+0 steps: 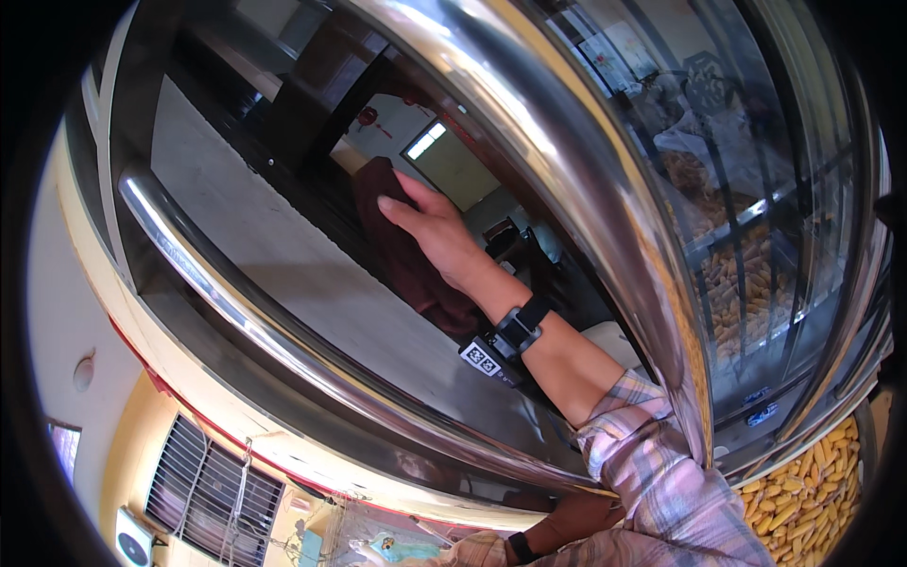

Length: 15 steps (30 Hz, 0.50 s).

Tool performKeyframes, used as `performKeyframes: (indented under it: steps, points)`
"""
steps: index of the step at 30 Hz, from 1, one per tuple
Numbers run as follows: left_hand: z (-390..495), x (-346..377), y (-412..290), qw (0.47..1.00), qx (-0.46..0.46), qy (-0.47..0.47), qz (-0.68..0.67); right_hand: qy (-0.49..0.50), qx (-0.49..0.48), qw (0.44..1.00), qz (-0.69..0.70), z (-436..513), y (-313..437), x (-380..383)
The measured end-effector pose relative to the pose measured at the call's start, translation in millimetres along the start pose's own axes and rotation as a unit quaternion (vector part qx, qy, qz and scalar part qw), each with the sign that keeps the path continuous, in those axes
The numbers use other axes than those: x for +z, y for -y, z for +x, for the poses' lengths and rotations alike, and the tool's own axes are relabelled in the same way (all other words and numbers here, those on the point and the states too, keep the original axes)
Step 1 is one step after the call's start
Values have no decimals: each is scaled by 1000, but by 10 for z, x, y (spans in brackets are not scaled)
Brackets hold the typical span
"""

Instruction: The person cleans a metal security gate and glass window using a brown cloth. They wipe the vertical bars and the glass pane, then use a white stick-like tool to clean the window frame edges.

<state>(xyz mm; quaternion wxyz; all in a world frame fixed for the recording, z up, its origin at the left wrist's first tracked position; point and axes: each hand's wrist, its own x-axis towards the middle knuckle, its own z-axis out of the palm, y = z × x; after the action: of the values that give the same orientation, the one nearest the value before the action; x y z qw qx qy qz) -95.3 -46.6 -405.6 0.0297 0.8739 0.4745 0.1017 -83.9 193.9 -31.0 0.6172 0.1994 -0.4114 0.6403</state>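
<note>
My right hand [429, 227] reaches past polished metal bars and is closed on a dark maroon cloth [386, 241], with the thumb on the near side. The cloth hangs down beside the forearm over a dark, reflective pane [297, 298]. A black watch strap and a small tag with printed codes are at this wrist. My left hand [584, 521], with a black wristband, is low in the view near the end of a curved metal bar [326, 400]. Its fingers are mostly hidden, so its grip cannot be told.
A thick shiny bar [602, 177] curves above the right forearm. Behind barred glass at right lie corn cobs [744, 290], partly mixed with reflections. More yellow corn [808, 496] fills a container at lower right. A barred window [212, 489] and an air-conditioner unit [134, 539] appear at lower left.
</note>
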Motion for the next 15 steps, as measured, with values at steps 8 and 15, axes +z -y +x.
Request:
performKeyframes:
  steps: [8,15]
  points:
    - [4,-206,-87,998,-22,-36,-35,51,-91,954,-280,575,-130,186]
    - [-26,-228,-110,994,-90,29,-63,115,-85,894,-425,867,128,393]
